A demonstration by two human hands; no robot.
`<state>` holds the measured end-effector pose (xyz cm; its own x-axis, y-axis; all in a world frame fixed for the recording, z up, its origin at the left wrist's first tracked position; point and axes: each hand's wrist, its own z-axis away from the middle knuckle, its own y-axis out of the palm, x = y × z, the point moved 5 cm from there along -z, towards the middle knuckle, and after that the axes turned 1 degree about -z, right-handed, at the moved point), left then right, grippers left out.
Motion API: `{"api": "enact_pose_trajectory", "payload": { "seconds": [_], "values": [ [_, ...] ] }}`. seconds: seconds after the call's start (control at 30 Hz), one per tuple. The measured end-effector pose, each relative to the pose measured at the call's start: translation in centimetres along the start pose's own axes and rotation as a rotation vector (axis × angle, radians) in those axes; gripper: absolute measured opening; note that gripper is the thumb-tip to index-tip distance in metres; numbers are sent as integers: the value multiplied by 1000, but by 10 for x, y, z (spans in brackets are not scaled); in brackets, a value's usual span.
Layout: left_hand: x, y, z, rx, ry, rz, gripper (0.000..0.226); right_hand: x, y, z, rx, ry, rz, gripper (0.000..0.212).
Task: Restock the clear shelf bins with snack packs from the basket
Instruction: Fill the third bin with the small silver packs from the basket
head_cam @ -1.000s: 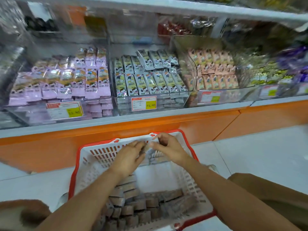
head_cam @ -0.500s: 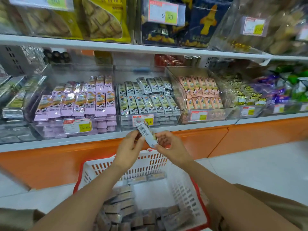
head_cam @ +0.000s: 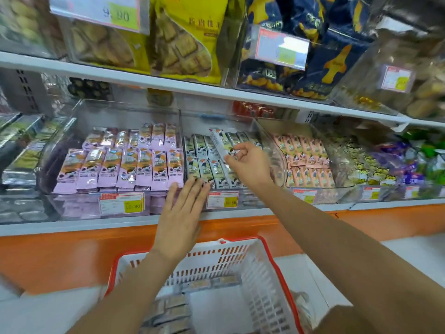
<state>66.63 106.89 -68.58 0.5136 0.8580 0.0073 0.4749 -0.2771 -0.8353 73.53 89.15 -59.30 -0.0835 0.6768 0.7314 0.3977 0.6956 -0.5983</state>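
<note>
Head view, lower shelf. Your right hand [head_cam: 248, 162] pinches one snack pack [head_cam: 219, 142] by its near end. Thumb and forefinger are closed on the wrapper, and the other fingers curl loosely behind. The pack is a long, narrow pillow wrapper, pale green and white, with a small cartoon figure in dark and orange print near the gripped end. Its far end tilts up and to the left. It hangs above the middle clear bin [head_cam: 280, 165], over the rear row of matching packs [head_cam: 207, 169], which lie side by side in two rows with their printed faces up. Whether the held pack touches those below it cannot be told.

Your left hand [head_cam: 179, 213] is flat and holds nothing, its fingers straight and slightly spread. The fingertips [head_cam: 192, 185] lie at the front edge, where the middle bin meets the bin of lilac packs [head_cam: 125, 165]; contact with the packs is not clear. A price label [head_cam: 222, 200] sits on the middle bin's front wall, just right of those fingertips. Further right stands a bin of pink packs [head_cam: 305, 160].

Below your forearms the white basket [head_cam: 262, 283], red-rimmed, stands before the orange shelf base [head_cam: 48, 256]. It holds more packs [head_cam: 172, 307] stacked in its near left part, too blurred to read.
</note>
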Motion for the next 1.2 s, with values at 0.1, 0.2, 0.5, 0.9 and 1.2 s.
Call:
{"api": "enact_pose_trajectory", "payload": {
  "seconds": [0.1,0.2,0.5,0.9,1.2],
  "values": [
    [1,4,-2,-33,8,8,101,7,15,-23,-1,-36,141,34],
    [4,8,-3,-56,20,29,102,5,32,-42,-51,-75,269,32],
    [2,15,-4,-124,17,79,73,-7,60,-62,-66,-65,445,33],
    [-6,4,-2,-44,-5,76,79,9,14,-5,-1,-288,-30,20],
    [-51,31,37,101,98,130,81,-20,-16,106,143,-316,-309,5]
  ]
}}
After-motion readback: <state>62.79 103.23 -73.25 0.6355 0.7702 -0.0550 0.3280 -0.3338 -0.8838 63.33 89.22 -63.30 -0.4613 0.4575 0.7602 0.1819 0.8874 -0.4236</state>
